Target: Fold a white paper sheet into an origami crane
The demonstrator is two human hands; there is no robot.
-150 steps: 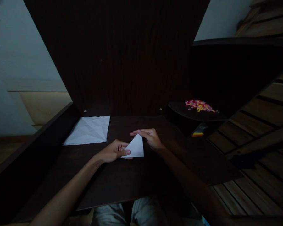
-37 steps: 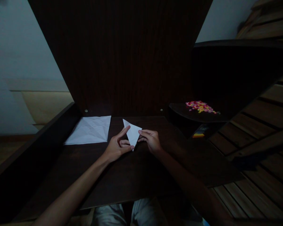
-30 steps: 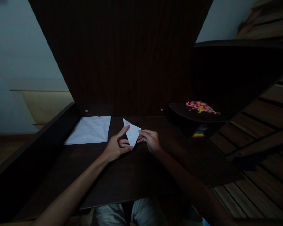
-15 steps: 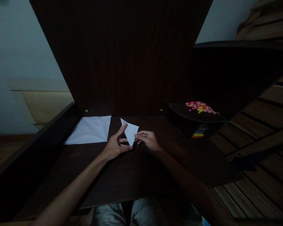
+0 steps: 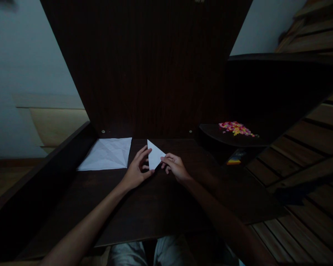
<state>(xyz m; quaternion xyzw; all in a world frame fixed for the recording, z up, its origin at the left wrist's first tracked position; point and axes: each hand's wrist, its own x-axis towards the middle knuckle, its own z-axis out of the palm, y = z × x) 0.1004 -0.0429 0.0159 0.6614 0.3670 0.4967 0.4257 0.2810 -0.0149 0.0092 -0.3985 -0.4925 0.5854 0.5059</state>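
Note:
A small piece of folded white paper, now a triangle, is held between my two hands above the dark desk. My left hand grips its left edge, with a finger near the upper part and the thumb at the bottom corner. At the right corner, my right hand pinches the paper between thumb and fingers, its other fingers curled beneath. To the left, larger creased white sheets lie flat on the desk.
The dark desk has a raised side panel on the left and a tall back panel. On a small corner shelf at right lies a pile of colourful small pieces. Below it is a box-like item with yellow.
The paper has turned upright and changed from a kite-like outline with a point at upper left to a plain triangle. Both hands stay on it, and the view has shifted slightly.

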